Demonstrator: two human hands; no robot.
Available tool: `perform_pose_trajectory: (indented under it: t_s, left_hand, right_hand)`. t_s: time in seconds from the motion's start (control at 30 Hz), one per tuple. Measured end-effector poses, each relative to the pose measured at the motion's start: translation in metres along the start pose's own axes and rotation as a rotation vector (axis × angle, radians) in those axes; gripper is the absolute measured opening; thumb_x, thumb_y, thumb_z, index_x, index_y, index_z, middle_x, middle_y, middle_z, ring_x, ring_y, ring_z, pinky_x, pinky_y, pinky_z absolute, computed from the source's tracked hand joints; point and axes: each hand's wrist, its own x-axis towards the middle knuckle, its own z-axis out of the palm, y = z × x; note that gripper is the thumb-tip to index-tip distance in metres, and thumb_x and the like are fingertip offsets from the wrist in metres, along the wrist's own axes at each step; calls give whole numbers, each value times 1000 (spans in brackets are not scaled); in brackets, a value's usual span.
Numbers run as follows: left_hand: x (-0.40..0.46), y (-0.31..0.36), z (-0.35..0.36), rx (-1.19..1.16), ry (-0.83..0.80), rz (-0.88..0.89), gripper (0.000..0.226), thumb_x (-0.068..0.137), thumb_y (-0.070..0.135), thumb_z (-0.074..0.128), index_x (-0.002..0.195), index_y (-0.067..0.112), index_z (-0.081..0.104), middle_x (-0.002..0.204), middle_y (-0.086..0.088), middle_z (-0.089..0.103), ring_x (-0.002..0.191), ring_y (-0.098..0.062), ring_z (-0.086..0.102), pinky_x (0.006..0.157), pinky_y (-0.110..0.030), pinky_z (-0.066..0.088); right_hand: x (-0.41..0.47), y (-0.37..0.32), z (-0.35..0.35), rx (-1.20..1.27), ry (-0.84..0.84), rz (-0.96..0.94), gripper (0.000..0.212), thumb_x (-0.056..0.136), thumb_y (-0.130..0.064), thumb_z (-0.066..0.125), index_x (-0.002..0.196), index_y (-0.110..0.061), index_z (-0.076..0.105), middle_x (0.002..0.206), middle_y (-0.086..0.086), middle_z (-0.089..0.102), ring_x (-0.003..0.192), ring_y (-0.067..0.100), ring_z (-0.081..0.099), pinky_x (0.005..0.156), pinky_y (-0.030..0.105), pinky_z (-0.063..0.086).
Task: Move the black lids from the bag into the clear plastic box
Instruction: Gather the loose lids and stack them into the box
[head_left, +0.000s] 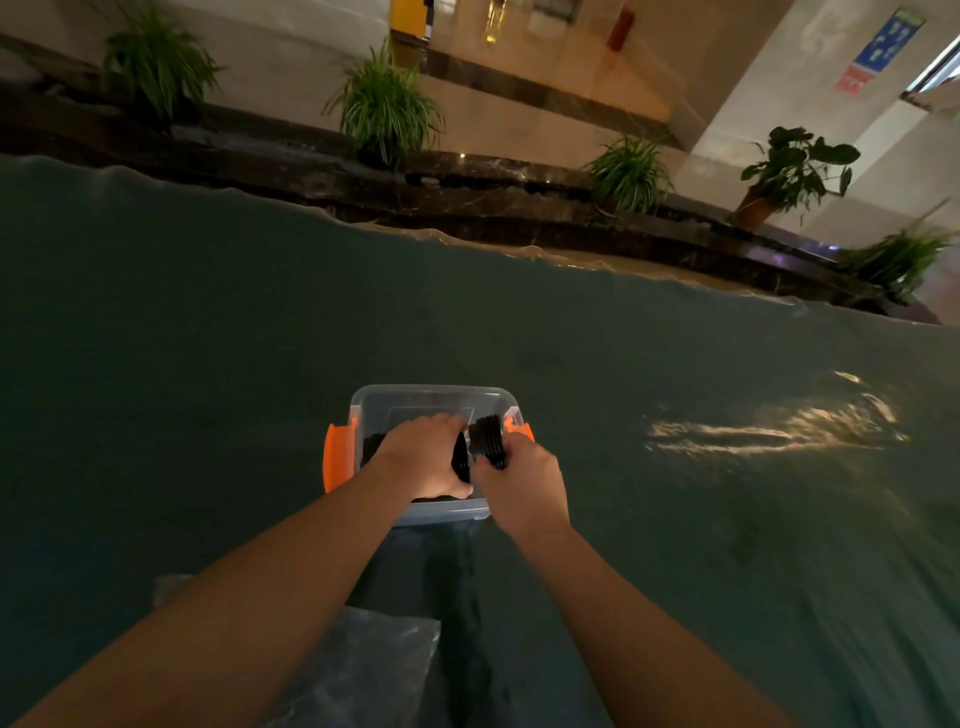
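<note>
box: clear, smooth, glossy plastic
latches: orange plastic, bright sheen
lids: black, ribbed, matt
bag: thin crinkled translucent plastic film
floor cover: dull grey-green cloth, wrinkled
ledge: dark polished stone

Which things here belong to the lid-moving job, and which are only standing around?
Belong to the job:
clear plastic box
stack of black lids
plastic bag
left hand
right hand

Only standing around:
potted plants
blue wall poster
</note>
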Motion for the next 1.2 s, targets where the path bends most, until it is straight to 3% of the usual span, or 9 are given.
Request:
perform_pose_trajectory:
  t_s: [0.17, 0.37, 0.47, 0.57, 0.7, 0.87, 1.0, 1.07, 1.2]
  left_hand:
    - [-2, -1, 2, -18, 15, -28, 58, 63, 59, 77, 110, 36, 54, 93, 16, 61, 89, -13, 64, 83, -37, 56]
    - [-9, -5, 2, -31, 94, -57, 69, 65, 57, 82, 121, 34, 52, 110, 11, 66, 100, -16, 65, 91, -38, 53]
    - [-12, -4, 0, -6, 91, -14, 81, 69, 60, 79, 138, 35, 43, 123, 8, 65, 112, -19, 64, 99, -42, 51]
    - [-15, -3, 1, 85, 77, 43, 91, 76, 65, 71, 151, 40, 25, 131, 2, 61, 118, -22, 60, 104, -44, 49]
    - [-14, -4, 1, 148, 53, 64, 82, 81, 68, 65, 150, 39, 31, 131, 0, 58, 117, -23, 57, 103, -43, 48]
    - [-15, -2, -2, 153, 24, 55, 83, 77, 70, 67, 146, 34, 37, 136, 0, 56, 125, -24, 54, 106, -44, 45]
    - [-27, -3, -15, 87, 59, 54, 84, 76, 70, 67, 146, 34, 38, 144, 2, 53, 133, -23, 49, 110, -45, 41]
    - [-36, -5, -27, 82, 111, 47, 84, 80, 66, 67, 150, 31, 36, 148, 2, 51, 136, -22, 47, 111, -45, 40]
    - [-68, -10, -55, 144, 251, 47, 87, 83, 64, 67, 153, 28, 30, 152, 0, 46, 139, -22, 43, 112, -44, 37]
  right_hand:
    - [16, -8, 15, -120, -67, 62, 12, 95, -20, 56, 89, -11, 60, 69, -2, 55, 58, 9, 49, 46, 20, 32]
    - [35, -20, 21, -340, -191, 79, 21, 102, -11, 47, 115, -4, 62, 100, 7, 65, 88, 18, 62, 63, 23, 49]
    - [36, -25, 23, -382, -264, 44, 28, 103, -10, 44, 126, -5, 60, 118, 10, 65, 113, 25, 62, 86, 29, 49]
    - [42, -30, 25, -446, -345, 40, 48, 101, -13, 51, 146, -1, 39, 148, 20, 45, 137, 36, 42, 111, 41, 34]
    - [45, -32, 15, -356, -549, 47, 26, 100, -9, 54, 123, -1, 64, 128, 12, 63, 121, 28, 54, 97, 29, 39]
    - [47, -30, 9, -182, -556, 122, 23, 100, -6, 51, 118, 2, 63, 107, 12, 65, 107, 27, 57, 71, 13, 32]
    - [33, -26, 5, -221, -421, 1, 21, 93, -14, 55, 108, 0, 54, 95, 9, 62, 83, 19, 61, 65, 29, 44]
    - [24, -24, -2, -249, -343, -65, 44, 92, -20, 59, 132, -9, 45, 99, 5, 63, 83, 18, 61, 59, 29, 47]
    - [2, -21, -17, -377, -176, -327, 83, 91, -46, 62, 156, -22, 19, 155, 8, 35, 141, 30, 36, 106, 46, 44]
